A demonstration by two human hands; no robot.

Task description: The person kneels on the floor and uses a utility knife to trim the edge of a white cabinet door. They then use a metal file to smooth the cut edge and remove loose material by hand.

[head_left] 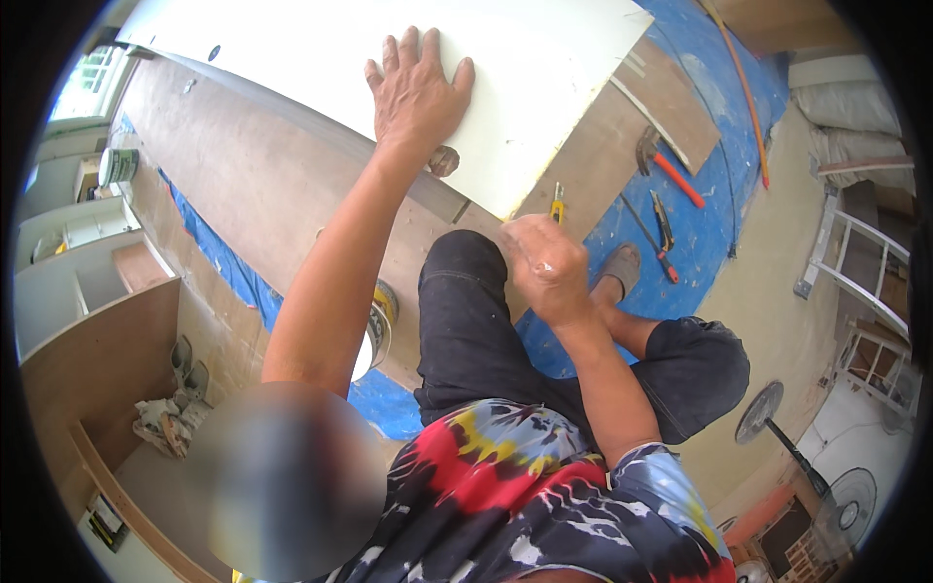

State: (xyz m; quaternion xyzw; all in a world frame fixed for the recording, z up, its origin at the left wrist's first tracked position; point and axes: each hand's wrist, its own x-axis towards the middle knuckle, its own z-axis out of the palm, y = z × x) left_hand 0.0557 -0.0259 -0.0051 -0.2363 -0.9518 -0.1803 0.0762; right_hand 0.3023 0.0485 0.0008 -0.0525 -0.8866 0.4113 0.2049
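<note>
My left hand [420, 102] lies open on a large white board [530, 83], palm down with fingers spread. Close to its wrist, a round brown patch [444, 161] shows at the board's edge. My right hand [547, 262] is closed in a fist at the board's near corner; whatever it may hold is hidden. Just beyond its knuckles is a yellow utility knife [558, 202]; I cannot tell whether the fist touches it. The white board rests over a brown plywood sheet [262, 146].
On the blue tarp [724, 87] to the right lie a red-handled hammer [671, 173], another cutter [663, 222] and a thin tool with a red-and-black handle [669, 267]. A bucket [374, 335] stands by my left knee. Farther right are a metal ladder [865, 243] and a fan [847, 510].
</note>
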